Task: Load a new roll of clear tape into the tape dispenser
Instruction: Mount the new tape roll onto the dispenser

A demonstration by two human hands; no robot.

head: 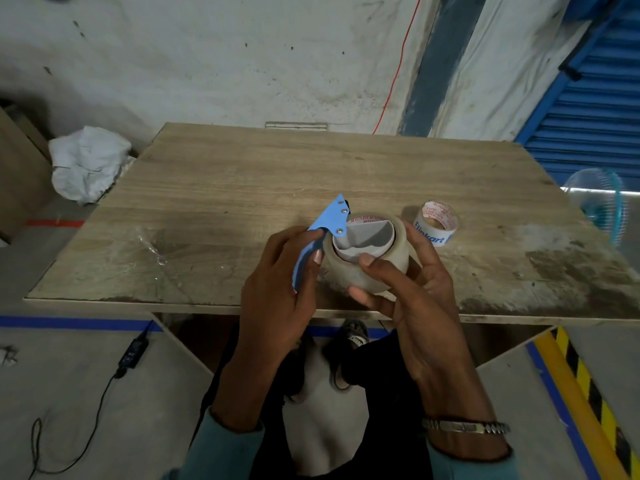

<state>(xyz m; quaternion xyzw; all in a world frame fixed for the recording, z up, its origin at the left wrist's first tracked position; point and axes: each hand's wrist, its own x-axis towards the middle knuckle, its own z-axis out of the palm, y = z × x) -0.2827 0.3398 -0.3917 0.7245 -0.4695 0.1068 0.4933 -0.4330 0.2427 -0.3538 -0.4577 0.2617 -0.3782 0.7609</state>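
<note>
A blue tape dispenser [330, 216] is held above the near edge of the wooden table [242, 174]. My left hand [277, 292] grips its blue handle. A thick roll of clear tape [349, 271] sits around the dispenser's grey hub [363, 237], and my right hand [412, 292] wraps the roll from the right, thumb on its inner rim. A second, thin roll printed with blue and red lettering [437, 223] lies flat on the table just right of my hands.
A crumpled strip of clear film [156, 251] lies on the table's left part. A white sack [88, 162] rests on the floor at the left. A fan [599, 202] stands at the right edge. A cable with an adapter [133, 351] trails on the floor.
</note>
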